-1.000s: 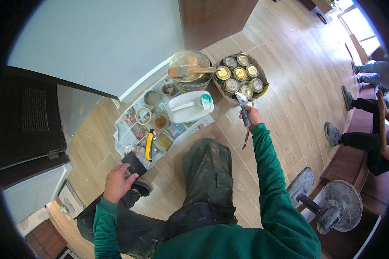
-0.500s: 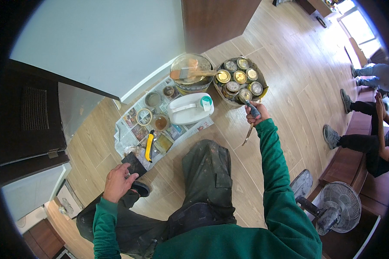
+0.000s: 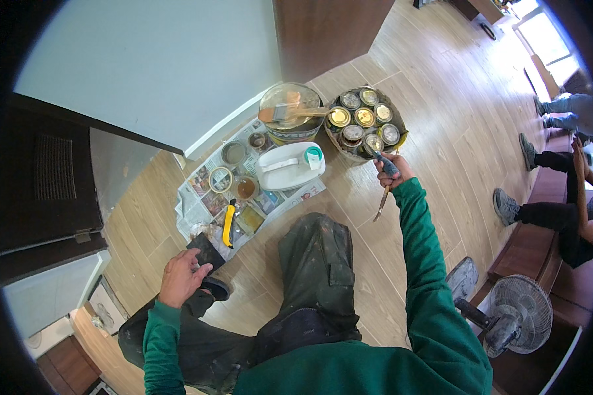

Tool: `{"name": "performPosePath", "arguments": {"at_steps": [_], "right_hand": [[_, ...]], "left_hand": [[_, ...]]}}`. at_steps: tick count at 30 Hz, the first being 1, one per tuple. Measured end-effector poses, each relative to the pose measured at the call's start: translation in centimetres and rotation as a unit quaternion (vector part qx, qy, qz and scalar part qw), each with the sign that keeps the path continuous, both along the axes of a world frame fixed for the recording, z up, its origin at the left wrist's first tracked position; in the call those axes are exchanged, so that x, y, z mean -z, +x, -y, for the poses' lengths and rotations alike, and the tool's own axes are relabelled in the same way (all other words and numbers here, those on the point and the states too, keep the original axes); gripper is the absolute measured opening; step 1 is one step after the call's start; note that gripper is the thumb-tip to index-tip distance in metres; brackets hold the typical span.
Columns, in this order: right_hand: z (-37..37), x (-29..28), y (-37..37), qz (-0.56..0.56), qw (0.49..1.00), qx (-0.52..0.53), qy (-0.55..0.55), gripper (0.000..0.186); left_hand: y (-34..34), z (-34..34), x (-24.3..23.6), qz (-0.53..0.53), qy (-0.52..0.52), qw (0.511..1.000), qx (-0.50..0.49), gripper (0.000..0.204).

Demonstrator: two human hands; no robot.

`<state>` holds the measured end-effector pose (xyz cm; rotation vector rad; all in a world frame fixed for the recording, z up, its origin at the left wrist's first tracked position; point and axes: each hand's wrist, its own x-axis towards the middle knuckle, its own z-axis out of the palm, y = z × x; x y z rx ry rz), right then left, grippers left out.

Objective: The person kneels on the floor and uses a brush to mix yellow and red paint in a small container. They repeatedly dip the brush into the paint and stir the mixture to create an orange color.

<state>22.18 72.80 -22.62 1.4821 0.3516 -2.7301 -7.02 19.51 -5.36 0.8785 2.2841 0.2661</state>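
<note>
Wood-look planks in pale tan spread across the floor (image 3: 441, 158) of a room, meeting a light grey-blue wall (image 3: 151, 59). A person in a green long-sleeved top (image 3: 375, 365) and stained dark trousers (image 3: 316, 270) works low over it, while the legs of other people (image 3: 547, 217) show at right, beyond a standing fan (image 3: 519, 315).

Newspaper (image 3: 303, 193) lies spread beside the wall, and just past its edge stands a round, dark-lined container (image 3: 340, 147) packed with eight lidded tins. A bucket (image 3: 280, 136) with a wide brush (image 3: 300, 112) laid across its top is next to it, and a white jug (image 3: 283, 174) rests on the paper.

The left hand (image 3: 183, 278) pinches a dark flat plate (image 3: 207, 253) between thumb and fingers, near the paper's lower corner. The right hand (image 3: 398, 172) is curled firmly around a grey-handled tool (image 3: 388, 167) at the container's near side, its tip over the closest tin (image 3: 373, 143); contact cannot be made out. A yellow cutter (image 3: 228, 225) lies on the newsprint, and a thin tan stick (image 3: 381, 203) hangs below the right fingers.
</note>
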Motion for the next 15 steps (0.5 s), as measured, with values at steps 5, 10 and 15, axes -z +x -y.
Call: {"name": "performPosePath", "arguments": {"at_steps": [5,10,15], "right_hand": [[-0.6,0.2,0.0,-0.006,1.000,-0.020,-0.013,0.034],[-0.3,-0.2,-0.4,0.014,0.999,-0.028,0.025,0.035],[-0.3,-1.1,-0.5,0.022,0.999,-0.035,0.032,0.034]], "left_hand": [[0.0,-0.1,-0.1,0.002,-0.003,1.000,-0.006,0.052],[0.1,-0.1,-0.1,0.003,-0.003,1.000,-0.010,0.052],[0.1,-0.2,-0.1,-0.007,-0.009,1.000,0.000,0.052]]}}
